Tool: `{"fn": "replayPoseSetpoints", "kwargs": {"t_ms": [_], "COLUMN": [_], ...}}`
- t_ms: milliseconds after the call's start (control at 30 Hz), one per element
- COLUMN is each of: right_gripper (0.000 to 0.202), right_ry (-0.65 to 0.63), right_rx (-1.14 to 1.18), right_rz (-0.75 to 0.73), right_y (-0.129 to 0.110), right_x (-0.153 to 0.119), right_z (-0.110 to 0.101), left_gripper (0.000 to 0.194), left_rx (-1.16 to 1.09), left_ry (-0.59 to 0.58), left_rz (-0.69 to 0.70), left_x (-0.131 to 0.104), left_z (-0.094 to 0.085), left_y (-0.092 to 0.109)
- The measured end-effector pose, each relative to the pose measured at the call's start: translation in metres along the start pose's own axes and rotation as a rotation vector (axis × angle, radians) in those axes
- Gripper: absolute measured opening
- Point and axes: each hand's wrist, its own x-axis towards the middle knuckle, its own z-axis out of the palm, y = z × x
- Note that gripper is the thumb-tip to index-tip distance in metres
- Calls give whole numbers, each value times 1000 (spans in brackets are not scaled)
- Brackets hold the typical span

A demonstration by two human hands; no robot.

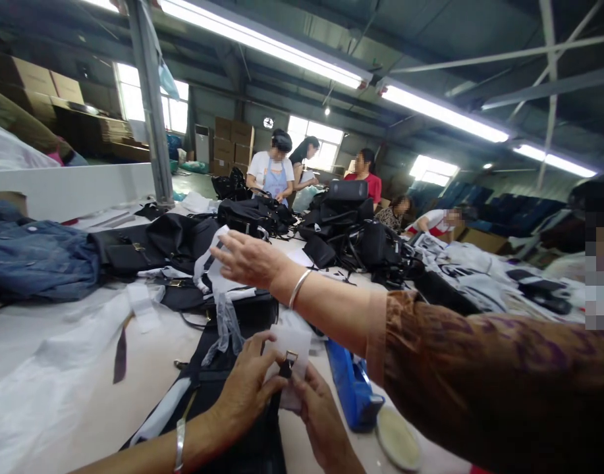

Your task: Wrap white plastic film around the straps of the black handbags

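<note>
My left hand is closed with thumb and forefinger at a short black strap with a gold-coloured buckle. Behind the buckle lies a thin white wrapping sheet. On the other side, my right hand pinches the sheet close to the strap. Both hands are over a black bag lying on the table, partly hidden by my left forearm. A co-worker's hand reaches across from the right, above my hands, fingers spread beside white wrapping.
A blue tape dispenser and a round pale disc lie right of my hands. Black bags and a denim garment are at the left. More bags are heaped farther back, where several people work. The co-worker's sleeve crosses the right side.
</note>
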Motion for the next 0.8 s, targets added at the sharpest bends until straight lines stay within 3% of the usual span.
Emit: {"fn": "replayPoseSetpoints", "kwargs": {"t_ms": [100,133,167,267,333,400,533,633,700,800], "right_gripper": [13,9,11,32,51,49,35,60,72,62], "right_ry": [-157,-297,-324,-23,49,104,275,429,407,362], "right_rx": [-48,-123,-155,-103,-83,-65,-304,-456,-485,-549], "right_rz": [-25,34,19,-90,-75,-89,-184,-254,-257,-233], "right_y": [-47,-49,-42,10,48,70,65,47,39,32], "right_x": [60,69,68,16,-31,-64,-73,-63,-58,-52], "right_z": [44,51,53,25,-4,-27,-41,-37,-34,-35], "left_gripper": [33,42,51,65,59,49,43,40,35,26], "left_rx": [0,-17,-43,-271,-583,-870,-987,-952,-912,-806], "left_ry": [107,122,123,1,-163,-289,-280,-311,-334,-307], "left_rz": [-66,-113,-169,-346,-440,-503,-556,-521,-482,-448], "left_x": [-1,0,0,1,-1,-4,-7,-5,-4,-1], "left_z": [-1,-2,-3,-8,-10,-10,-6,-5,-5,-4], "left_y": [-5,-7,-9,-7,-3,-1,-1,0,4,9]}}
